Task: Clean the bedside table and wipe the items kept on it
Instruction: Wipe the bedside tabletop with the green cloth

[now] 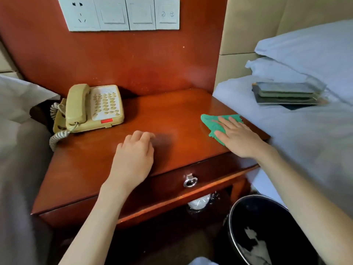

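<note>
Reddish-brown polished wood makes up the surface (172, 104) and the tall panel behind it, which carries a row of white wall switches (118, 13). At far left lies pale bedding (21, 131). A beige telephone (93, 108) sits at the surface's back left corner, its coiled cord hanging over the edge. The left hand (133, 159) rests near the front middle, fingers loosely curled, its grip on nothing. The drawer below has a metal ring pull (190, 181). To the right, the right hand (238, 138) lies flat with straight fingers pressing a green cloth (214, 124) onto the surface's right edge. A black bin (267, 226) stands on the floor below. On the bed (305, 140) at right, a stack of booklets (286, 92) lies beside white pillows (315, 50).
</note>
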